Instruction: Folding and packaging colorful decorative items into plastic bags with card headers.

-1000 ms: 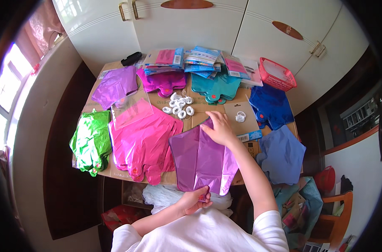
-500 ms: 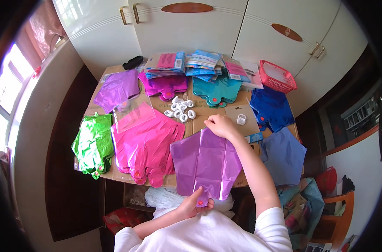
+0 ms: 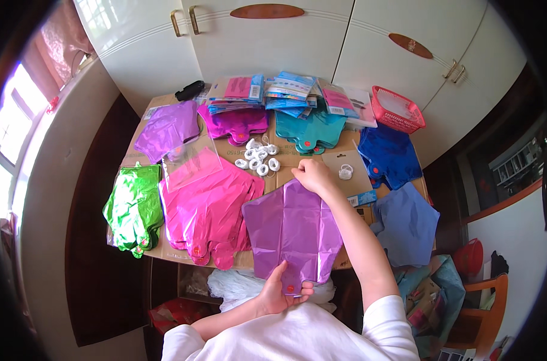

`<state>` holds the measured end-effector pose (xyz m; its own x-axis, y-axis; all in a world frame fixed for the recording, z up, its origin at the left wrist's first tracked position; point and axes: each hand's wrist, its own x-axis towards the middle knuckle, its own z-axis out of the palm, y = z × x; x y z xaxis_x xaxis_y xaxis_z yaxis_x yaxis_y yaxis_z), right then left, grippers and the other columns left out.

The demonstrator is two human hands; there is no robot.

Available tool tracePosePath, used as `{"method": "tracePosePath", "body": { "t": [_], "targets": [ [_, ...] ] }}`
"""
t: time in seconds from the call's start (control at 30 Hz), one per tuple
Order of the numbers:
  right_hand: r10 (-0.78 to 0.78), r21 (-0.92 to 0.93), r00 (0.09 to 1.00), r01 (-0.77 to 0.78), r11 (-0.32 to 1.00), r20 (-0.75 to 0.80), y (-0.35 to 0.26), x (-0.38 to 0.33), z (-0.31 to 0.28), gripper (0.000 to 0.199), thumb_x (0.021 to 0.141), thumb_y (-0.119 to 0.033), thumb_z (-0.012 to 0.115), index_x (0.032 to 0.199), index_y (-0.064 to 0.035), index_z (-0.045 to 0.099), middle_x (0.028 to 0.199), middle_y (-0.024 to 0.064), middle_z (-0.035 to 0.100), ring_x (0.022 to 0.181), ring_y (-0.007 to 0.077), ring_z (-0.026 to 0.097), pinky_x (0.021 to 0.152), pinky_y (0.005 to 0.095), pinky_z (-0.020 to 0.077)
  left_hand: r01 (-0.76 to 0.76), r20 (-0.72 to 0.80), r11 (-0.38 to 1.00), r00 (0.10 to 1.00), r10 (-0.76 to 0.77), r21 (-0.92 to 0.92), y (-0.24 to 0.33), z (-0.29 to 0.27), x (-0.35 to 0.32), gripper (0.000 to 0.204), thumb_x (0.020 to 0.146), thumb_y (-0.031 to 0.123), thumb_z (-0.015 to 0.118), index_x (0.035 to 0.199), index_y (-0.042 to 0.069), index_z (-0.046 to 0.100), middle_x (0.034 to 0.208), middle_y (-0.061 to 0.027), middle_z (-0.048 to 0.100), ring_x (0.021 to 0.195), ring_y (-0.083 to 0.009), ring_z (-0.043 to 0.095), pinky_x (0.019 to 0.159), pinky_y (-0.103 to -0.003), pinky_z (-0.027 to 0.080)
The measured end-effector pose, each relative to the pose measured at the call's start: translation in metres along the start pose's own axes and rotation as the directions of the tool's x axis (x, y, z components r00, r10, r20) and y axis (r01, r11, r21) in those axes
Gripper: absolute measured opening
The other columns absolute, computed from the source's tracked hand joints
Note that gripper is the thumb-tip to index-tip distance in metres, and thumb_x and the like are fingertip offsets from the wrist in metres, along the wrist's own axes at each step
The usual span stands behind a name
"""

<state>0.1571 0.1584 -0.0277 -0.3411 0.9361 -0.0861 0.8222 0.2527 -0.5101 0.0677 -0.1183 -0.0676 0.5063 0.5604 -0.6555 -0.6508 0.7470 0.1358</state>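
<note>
The purple sheet (image 3: 294,225) looks like thin plastic film, smooth and glossy between its creases; the green pile (image 3: 133,207) shines like metal foil — wrinkled. The brown cardboard (image 3: 243,259) is matt. The red basket (image 3: 397,121) is plastic, the cabinet doors (image 3: 267,48) smooth and glossy, the chair (image 3: 489,316) wood.

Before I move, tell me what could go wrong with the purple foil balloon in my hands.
The purple foil balloon reaches past the cardboard's front edge, so it might slide off if the left hand and right hand both loosened.

The small white coils lie loose to the left of the right hand; a sweep that way could scatter them.

The balloon's left edge overlaps the pink foil stack in view; if they touch, sliding it left might disturb the stack.
</note>
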Motion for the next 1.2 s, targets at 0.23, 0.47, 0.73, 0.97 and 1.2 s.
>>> {"method": "tracePosePath", "body": {
  "t": [0.23, 0.47, 0.73, 0.97, 1.2],
  "targets": [
    [-0.042, 0.091, 0.993, 0.032, 0.995, 0.111, 0.003, 0.003, -0.009, 0.036, 0.085, -0.044, 0.063, 0.083, -0.0079, 0.068, 0.081, 0.0131, 0.069, 0.079, 0.0314, 0.066, 0.069, 0.0432, 0.0503, -0.033, 0.034, 0.998, 0.999, 0.032, 0.045, 0.000, -0.001, 0.000, 0.076, 0.091, 0.071, 0.020, 0.126, 0.010, 0.050, 0.100, -0.0186, 0.065, 0.094, -0.0325, 0.064, 0.089, -0.046, 0.047],
    [-0.171, 0.161, 0.983, 0.159, 0.974, 0.064, 0.010, 0.003, -0.002, 0.027, 0.086, -0.034, 0.065, 0.088, -0.0073, 0.069, 0.083, 0.0117, 0.070, 0.080, 0.0285, 0.067, 0.071, 0.0398, 0.0509, -0.050, 0.070, 0.997, 0.996, 0.046, 0.060, -0.001, -0.002, 0.000, 0.078, 0.091, 0.071, 0.016, 0.126, 0.010, 0.049, 0.101, -0.0171, 0.066, 0.097, -0.0325, 0.064, 0.089, -0.046, 0.047],
    [-0.303, 0.461, 0.918, 0.159, 0.873, 0.257, 0.023, 0.013, -0.007, 0.017, 0.087, -0.018, 0.066, 0.092, -0.0024, 0.068, 0.081, 0.0038, 0.068, 0.073, 0.0099, 0.060, 0.067, 0.0270, 0.0470, -0.064, 0.092, 0.997, 0.994, 0.060, 0.039, -0.002, -0.006, -0.001, 0.076, 0.092, 0.070, 0.017, 0.127, 0.011, 0.049, 0.100, -0.0161, 0.066, 0.098, -0.0315, 0.064, 0.089, -0.045, 0.046],
    [-0.285, 0.300, 0.931, 0.211, 0.930, 0.230, 0.016, 0.009, -0.011, 0.016, 0.086, -0.017, 0.065, 0.089, -0.0018, 0.069, 0.075, 0.0048, 0.068, 0.070, 0.0110, 0.061, 0.065, 0.0279, 0.0476, -0.053, 0.168, 0.998, 0.984, 0.056, -0.023, -0.003, -0.010, -0.004, 0.064, 0.094, 0.063, 0.031, 0.126, 0.010, 0.049, 0.100, -0.0129, 0.065, 0.095, -0.0277, 0.066, 0.087, -0.040, 0.048],
    [-0.285, 0.123, 0.945, 0.268, 0.956, 0.159, 0.013, 0.014, -0.016, 0.016, 0.083, -0.019, 0.064, 0.090, -0.0055, 0.070, 0.086, 0.0143, 0.069, 0.082, 0.0282, 0.067, 0.074, 0.0380, 0.0509, -0.001, 0.087, 0.997, 0.996, -0.005, 0.077, -0.002, -0.005, -0.006, 0.042, 0.102, 0.035, 0.033, 0.119, 0.002, 0.054, 0.100, -0.0119, 0.066, 0.098, -0.0252, 0.064, 0.088, -0.039, 0.048]
  ]
}}
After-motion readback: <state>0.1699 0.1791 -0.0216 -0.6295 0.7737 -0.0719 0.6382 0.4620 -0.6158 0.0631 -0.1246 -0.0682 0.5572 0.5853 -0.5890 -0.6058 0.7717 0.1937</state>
